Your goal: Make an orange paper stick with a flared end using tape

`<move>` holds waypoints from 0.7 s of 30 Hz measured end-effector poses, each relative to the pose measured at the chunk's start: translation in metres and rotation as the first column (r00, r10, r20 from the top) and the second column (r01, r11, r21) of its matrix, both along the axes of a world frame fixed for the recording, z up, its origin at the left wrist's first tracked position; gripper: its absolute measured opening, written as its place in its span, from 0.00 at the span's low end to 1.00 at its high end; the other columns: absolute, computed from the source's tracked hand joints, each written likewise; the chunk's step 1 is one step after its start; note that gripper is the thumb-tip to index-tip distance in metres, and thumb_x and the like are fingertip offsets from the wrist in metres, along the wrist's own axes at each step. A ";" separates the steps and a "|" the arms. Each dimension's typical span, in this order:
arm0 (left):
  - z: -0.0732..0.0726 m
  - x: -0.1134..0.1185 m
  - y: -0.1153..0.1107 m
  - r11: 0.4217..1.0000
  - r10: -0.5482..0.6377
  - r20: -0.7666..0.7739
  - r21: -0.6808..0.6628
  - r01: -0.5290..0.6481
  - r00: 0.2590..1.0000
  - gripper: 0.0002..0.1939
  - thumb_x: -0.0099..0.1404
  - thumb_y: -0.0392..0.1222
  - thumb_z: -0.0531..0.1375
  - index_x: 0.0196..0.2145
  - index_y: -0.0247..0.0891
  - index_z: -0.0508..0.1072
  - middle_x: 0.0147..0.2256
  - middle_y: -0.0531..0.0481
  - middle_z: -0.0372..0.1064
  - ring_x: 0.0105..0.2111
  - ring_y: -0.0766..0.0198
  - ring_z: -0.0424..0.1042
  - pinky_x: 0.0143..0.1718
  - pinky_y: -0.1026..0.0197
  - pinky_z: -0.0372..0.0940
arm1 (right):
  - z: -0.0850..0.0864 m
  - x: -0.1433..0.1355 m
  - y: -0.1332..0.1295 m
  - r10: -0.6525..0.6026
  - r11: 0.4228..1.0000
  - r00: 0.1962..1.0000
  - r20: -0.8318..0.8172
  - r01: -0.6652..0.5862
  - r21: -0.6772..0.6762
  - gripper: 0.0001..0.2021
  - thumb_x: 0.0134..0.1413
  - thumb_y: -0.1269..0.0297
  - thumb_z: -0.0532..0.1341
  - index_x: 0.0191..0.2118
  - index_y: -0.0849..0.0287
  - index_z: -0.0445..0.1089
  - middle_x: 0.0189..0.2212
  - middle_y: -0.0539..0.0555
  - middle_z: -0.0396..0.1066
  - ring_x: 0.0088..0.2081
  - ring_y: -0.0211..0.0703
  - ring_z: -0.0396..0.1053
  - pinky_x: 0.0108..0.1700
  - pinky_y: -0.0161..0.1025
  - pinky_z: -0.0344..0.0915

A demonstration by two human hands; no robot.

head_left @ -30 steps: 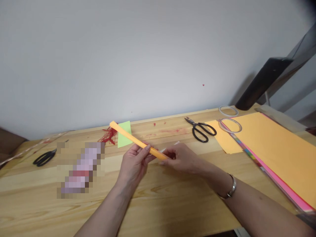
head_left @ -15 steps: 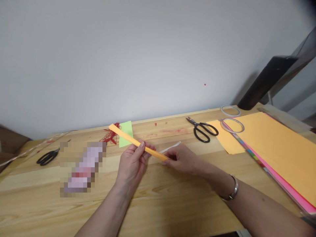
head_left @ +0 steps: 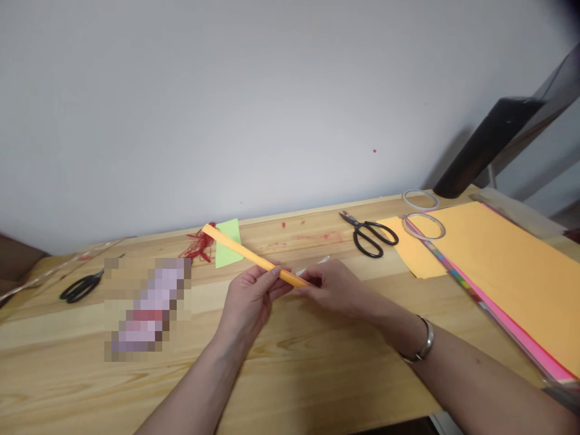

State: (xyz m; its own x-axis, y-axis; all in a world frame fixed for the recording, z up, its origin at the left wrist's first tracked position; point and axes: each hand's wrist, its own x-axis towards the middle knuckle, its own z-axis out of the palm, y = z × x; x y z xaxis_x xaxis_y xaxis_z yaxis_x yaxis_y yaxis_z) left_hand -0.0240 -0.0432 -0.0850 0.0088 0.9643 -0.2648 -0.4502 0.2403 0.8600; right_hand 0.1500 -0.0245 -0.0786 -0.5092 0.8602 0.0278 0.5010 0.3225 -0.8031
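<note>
A long, narrow folded strip of orange paper [head_left: 235, 246] slants over the table, its far end up and to the left. My left hand [head_left: 254, 296] pinches it past the middle, thumb on top. At its near end my right hand [head_left: 333, 287] grips it between thumb and fingers. A thin white strip [head_left: 315, 264] sticks out behind my right hand; whether that hand holds it I cannot tell. Behind the paper's far end lie red threads [head_left: 199, 243] and a light green sheet [head_left: 228, 241].
Black-handled scissors [head_left: 369, 234] lie behind my right hand, and another pair [head_left: 81, 287] at the left. Two tape rolls [head_left: 425, 226] rest near stacked orange and pink sheets [head_left: 507, 266]. A blurred-out purplish item [head_left: 156, 296] is left; a black cylinder [head_left: 489, 148] leans at the back right.
My left hand has slid along the orange strip toward my right hand, so the two are closer together. The white strip shows less behind my right hand. The view has shifted slightly.
</note>
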 end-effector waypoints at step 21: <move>0.001 0.004 -0.004 0.999 -0.036 -0.014 -0.039 0.036 0.999 0.12 0.51 0.35 0.66 0.35 0.33 0.73 0.31 0.44 0.77 0.31 0.57 0.76 0.36 0.55 0.71 | 0.002 -0.002 0.002 -0.110 0.975 0.986 -0.124 0.083 -0.205 0.14 0.52 0.60 0.55 0.19 0.61 0.63 0.17 0.45 0.56 0.22 0.32 0.53 0.23 0.31 0.49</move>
